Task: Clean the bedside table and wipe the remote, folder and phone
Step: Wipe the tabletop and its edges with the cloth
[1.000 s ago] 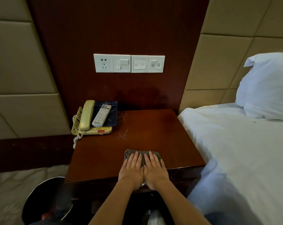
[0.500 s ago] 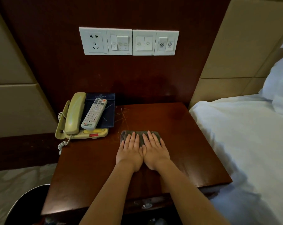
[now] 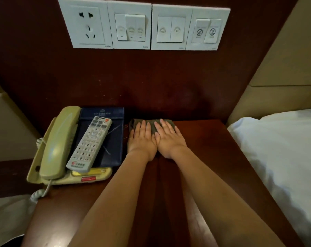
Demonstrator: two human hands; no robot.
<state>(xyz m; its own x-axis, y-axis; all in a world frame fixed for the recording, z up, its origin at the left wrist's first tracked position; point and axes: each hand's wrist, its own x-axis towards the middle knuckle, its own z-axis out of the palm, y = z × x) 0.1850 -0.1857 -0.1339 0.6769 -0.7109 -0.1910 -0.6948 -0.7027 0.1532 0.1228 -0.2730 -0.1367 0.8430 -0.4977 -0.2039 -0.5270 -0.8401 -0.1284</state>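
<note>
My left hand (image 3: 142,139) and my right hand (image 3: 169,139) lie flat side by side, fingers straight, pressing a dark grey cloth (image 3: 152,124) onto the back of the dark wooden bedside table (image 3: 222,157), close to the wall panel. To the left stands a cream corded phone (image 3: 56,145) with its handset in the cradle. A dark blue folder (image 3: 113,139) lies partly on the phone's base. A white remote (image 3: 89,143) rests on top of the folder, tilted. The cloth's left edge is close to the folder's right edge.
A row of white wall plates, a socket (image 3: 85,24) and switches (image 3: 170,29), sits on the wood panel above the table. A bed with white sheets (image 3: 285,157) borders the table's right side. The phone's coiled cord (image 3: 37,193) hangs off the left front.
Both hands have pushed the cloth from the table's front edge across the middle to the back by the wall. The camera has moved closer and lower.
</note>
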